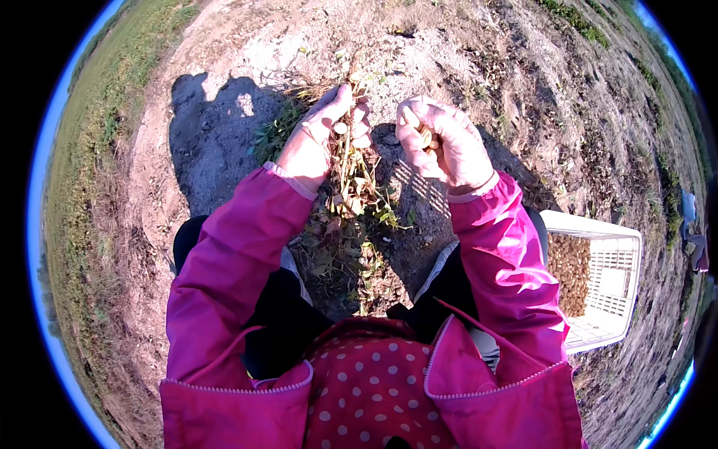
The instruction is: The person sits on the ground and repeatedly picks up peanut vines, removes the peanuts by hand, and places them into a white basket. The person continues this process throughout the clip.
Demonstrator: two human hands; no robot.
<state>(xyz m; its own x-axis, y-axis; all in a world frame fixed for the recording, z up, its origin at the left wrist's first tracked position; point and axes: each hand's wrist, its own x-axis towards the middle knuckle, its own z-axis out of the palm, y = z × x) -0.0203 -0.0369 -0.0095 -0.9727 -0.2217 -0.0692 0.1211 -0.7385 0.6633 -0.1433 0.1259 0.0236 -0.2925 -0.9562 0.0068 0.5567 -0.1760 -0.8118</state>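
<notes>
My left hand (pixel 322 134) grips a dried, pulled-up peanut plant (pixel 349 179) by its stems, and its leafy part hangs down toward me between my knees. A pale round pod shows beside the thumb. To the right, apart from the plant, my right hand (pixel 440 140) is curled around a few peanut pods (pixel 429 137) that show between thumb and fingers. A white plastic crate (pixel 614 275) stands on the ground beyond my right forearm. Many peanut pods (pixel 569 269) are heaped against its near side; my sleeve hides part of it.
Loose leaves and stems (pixel 331 252) lie on the soil between my feet. Green foliage (pixel 280 126) lies just behind my left hand. Dry plant litter (pixel 594 151) covers the field at right, and a grassy strip (pixel 92 224) runs along the left. My shadow (pixel 213 140) falls ahead.
</notes>
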